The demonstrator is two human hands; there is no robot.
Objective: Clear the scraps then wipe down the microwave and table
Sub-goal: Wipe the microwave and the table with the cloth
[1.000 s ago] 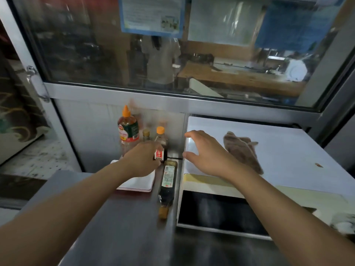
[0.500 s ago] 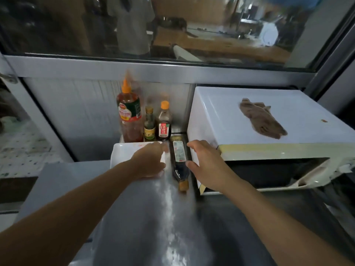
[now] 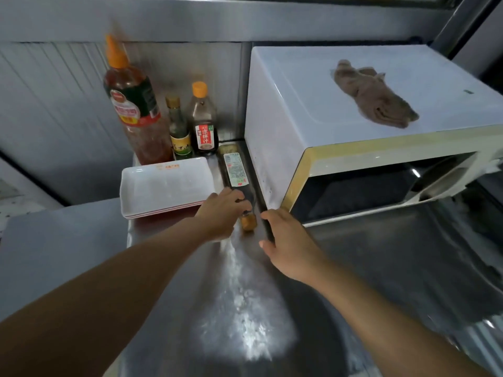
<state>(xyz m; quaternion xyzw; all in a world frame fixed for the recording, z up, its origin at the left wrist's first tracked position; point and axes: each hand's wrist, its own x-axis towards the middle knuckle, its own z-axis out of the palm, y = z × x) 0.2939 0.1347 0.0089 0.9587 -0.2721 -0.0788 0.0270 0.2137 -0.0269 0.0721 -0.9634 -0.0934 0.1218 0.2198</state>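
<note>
Because the dark bottle (image 3: 237, 175) lies on its side in the narrow gap between the white trays (image 3: 163, 186) and the microwave (image 3: 313, 104), I have put my left hand (image 3: 221, 213) over its neck, just above the orange cap (image 3: 249, 221); the fingers (image 3: 239, 198) are curled round the neck, so I judge this is a grip to pull the bottle out, and not only a touch. My right hand (image 3: 285, 240) holds nothing; its fingers are loose and a little bent, and it rests near the front left corner of the microwave, just beside the cap, I think to be ready to help or to steady the machine.

The bottle is placed there with the cap toward me, so it blocks the strip of table (image 3: 381, 268) that must be wiped; three other bottles stand upright behind the trays against the steel wall: a tall one with an orange spout (image 3: 133, 104), a small green one (image 3: 178, 129) and a dark one with an orange cap (image 3: 204, 123). The brown cloth (image 3: 373, 96) lies crumpled on top of the microwave, well apart from both hands; probably it waits there for the wiping. The microwave door is closed; I see no clear scraps on the table, only a pale shine on the steel before me. The wiping looks not yet begun.
</note>
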